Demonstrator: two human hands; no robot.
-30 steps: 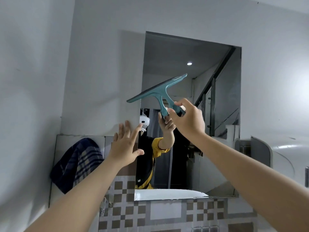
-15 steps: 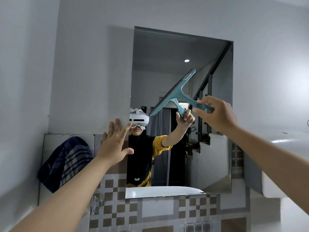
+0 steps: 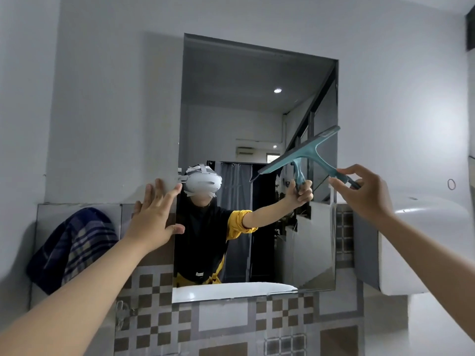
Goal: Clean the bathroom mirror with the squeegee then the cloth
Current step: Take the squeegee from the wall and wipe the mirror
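Here the right hand [image 3: 365, 196] grips the handle of a teal plastic squeegee [image 3: 305, 155], fingers curled closed around the grip, and holds the tool up against the right part of the frameless rectangular wall mirror [image 3: 231, 119]. The squeegee's long blade runs on a slant — its upper end lies at the mirror's right edge, its lower end reaches toward the middle of the glass. The left hand [image 3: 154, 219] is spread wide with nothing in it, palm flat against the mirror's left edge, fingers pointing up and the thumb lying on the glass. To the left of that hand, a dark blue checked cloth [image 3: 72, 247] hangs bunched against the wall, well apart from the squeegee. Brown-and-grey patterned wall tiles [image 3: 159, 325] run below the mirror and up both its lower sides. A white rounded fixture [image 3: 421, 253] juts from the wall at the right, beneath the right forearm — what it is cannot be told. The glass reflects the person holding the tool.
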